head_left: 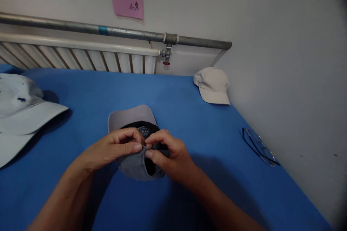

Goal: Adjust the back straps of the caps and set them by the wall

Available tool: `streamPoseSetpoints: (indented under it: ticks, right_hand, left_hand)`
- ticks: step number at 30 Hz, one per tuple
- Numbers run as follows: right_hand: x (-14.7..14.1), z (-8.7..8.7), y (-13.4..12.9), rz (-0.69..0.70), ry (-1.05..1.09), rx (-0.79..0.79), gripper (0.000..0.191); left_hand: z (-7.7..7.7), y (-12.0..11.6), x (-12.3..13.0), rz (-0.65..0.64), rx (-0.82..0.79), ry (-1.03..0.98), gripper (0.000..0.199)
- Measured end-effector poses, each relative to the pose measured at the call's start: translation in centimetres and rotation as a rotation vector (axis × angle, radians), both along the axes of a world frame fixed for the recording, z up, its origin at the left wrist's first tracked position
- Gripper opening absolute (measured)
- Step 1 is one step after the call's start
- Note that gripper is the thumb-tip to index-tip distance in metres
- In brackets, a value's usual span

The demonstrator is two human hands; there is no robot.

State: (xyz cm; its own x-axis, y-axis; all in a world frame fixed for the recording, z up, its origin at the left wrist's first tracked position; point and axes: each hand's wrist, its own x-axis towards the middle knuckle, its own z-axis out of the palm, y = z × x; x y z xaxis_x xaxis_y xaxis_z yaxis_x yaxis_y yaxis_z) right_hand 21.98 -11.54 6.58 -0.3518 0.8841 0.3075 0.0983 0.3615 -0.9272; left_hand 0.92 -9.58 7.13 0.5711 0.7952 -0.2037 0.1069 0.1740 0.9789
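Note:
A grey cap [132,168] is in the middle of the blue table, its lighter brim pointing away from me and its dark inside partly showing. My left hand [115,148] pinches the cap's near edge between thumb and fingers. Close beside it, my right hand [172,153] grips the same edge, just above the opening at the cap's back. The fingertips of both hands almost meet there, and they hide part of the strap and the inside.
White caps [24,115] are stacked at the left. A beige cap [214,83] lies at the far right corner, with eyeglasses [261,148] near the right edge of the blue table [168,97]. Behind stand a radiator [81,57] and a metal pipe [130,34].

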Motion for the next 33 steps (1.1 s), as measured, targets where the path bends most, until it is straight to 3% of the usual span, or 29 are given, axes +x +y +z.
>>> streamPoseSetpoints:
  ticks: [6, 10, 16, 25, 33]
  right_hand:
    - [0.3, 0.2, 0.7, 0.047, 0.309, -0.416, 0.015]
    - [0.4, -0.2, 1.2, 0.061, 0.418, -0.526, 0.010]
    - [0.5, -0.8, 1.4, 0.148, 0.491, -0.693, 0.013]
    - [0.3, -1.0, 1.5, 0.178, 0.377, -0.661, 0.008]
    - [0.1, -0.5, 1.3, 0.147, 0.318, -0.633, 0.005]
  left_hand:
    - [0.2, 0.0, 0.5, -0.087, 0.006, 0.027, 0.021]
    - [0.2, 0.1, 0.5, -0.122, 0.067, 0.091, 0.010]
    - [0.3, 0.1, 0.4, -0.082, -0.032, 0.078, 0.011]
    - [0.2, -0.2, 0.6, -0.031, -0.183, -0.012, 0.010]
    - [0.1, 0.0, 0.9, 0.000, -0.194, 0.009, 0.009]
